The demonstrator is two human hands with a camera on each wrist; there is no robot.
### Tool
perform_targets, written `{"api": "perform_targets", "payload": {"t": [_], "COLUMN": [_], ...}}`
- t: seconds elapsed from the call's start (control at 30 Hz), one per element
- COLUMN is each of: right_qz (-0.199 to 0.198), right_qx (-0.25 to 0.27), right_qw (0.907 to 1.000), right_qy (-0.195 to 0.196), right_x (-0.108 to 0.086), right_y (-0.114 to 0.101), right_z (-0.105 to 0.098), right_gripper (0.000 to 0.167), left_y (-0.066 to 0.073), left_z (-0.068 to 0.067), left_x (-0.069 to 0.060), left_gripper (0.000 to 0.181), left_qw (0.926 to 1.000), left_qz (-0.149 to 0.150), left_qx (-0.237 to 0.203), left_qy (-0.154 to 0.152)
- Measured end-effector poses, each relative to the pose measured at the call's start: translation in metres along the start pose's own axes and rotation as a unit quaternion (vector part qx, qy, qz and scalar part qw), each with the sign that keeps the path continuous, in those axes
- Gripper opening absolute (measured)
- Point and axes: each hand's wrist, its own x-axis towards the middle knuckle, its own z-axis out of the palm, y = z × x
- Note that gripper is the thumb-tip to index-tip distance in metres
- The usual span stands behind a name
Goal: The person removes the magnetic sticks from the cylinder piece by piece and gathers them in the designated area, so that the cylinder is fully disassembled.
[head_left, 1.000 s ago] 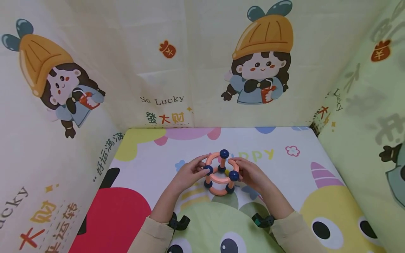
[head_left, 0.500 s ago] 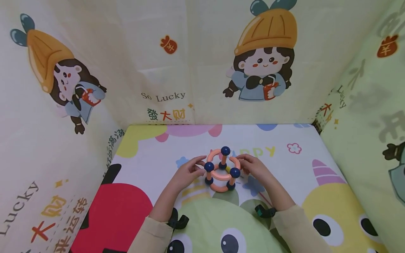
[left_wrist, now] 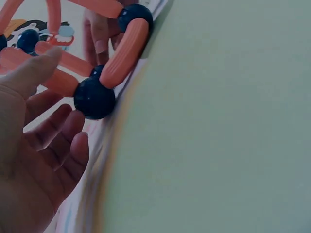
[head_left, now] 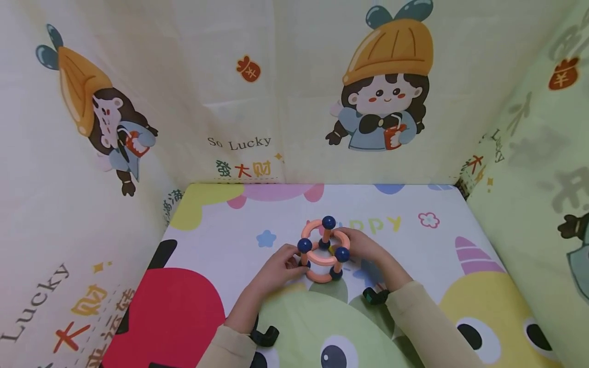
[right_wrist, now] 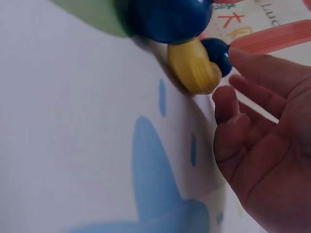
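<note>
A magnetic stick-and-ball frame [head_left: 322, 259] stands on the printed mat, with dark blue balls, upright salmon sticks between two levels and curved salmon sticks forming rings. One curved yellow stick [right_wrist: 194, 68] sits low in it on the right-hand side. On the left, my left hand [head_left: 278, 268] grips the upright salmon stick [left_wrist: 58, 80] just above a lower blue ball [left_wrist: 95, 99], thumb across it and fingers behind. From the far right, my right hand [head_left: 365, 248] holds an upright salmon stick [right_wrist: 272, 39] near the rear lower ball [right_wrist: 218, 58]; its fingertips are partly hidden in the head view.
The mat [head_left: 248, 214] carries cartoon prints and covers the tabletop. Cream printed cloth walls [head_left: 299, 102] rise at the back and both sides. Each wrist wears a black camera mount [head_left: 264, 336] below a beige sleeve [head_left: 230, 347].
My left hand drew off the upper left ball and moved down to the lower left upright. My right hand reached further behind the frame, which stayed in place.
</note>
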Motion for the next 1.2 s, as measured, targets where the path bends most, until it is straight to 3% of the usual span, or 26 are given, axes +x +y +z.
{"api": "perform_targets", "payload": {"t": [0.2,0.67,0.97,1.2], "right_qz": [-0.051,-0.09,-0.093,-0.049], "right_qx": [-0.042,-0.055,-0.068,-0.044], "right_qw": [0.9977,0.9944,0.9933,0.9972], "right_qy": [-0.012,-0.008,0.008,0.034], "right_x": [0.006,0.013,0.01,0.007], "right_y": [-0.001,0.002,-0.002,0.001], "right_z": [0.001,0.007,0.006,0.011], "right_gripper": [0.019,0.02,0.013,0.012], "left_y": [-0.004,-0.003,-0.006,-0.01], "left_z": [0.008,0.01,0.007,-0.001], "left_x": [0.003,0.005,0.011,0.018], "left_gripper": [0.021,0.015,0.015,0.019], "left_qw": [0.9986,0.9949,0.9931,0.9932], "left_qz": [0.005,0.009,0.016,0.019], "left_qx": [0.052,0.099,0.116,0.115], "left_qy": [0.01,0.013,0.01,0.012]}}
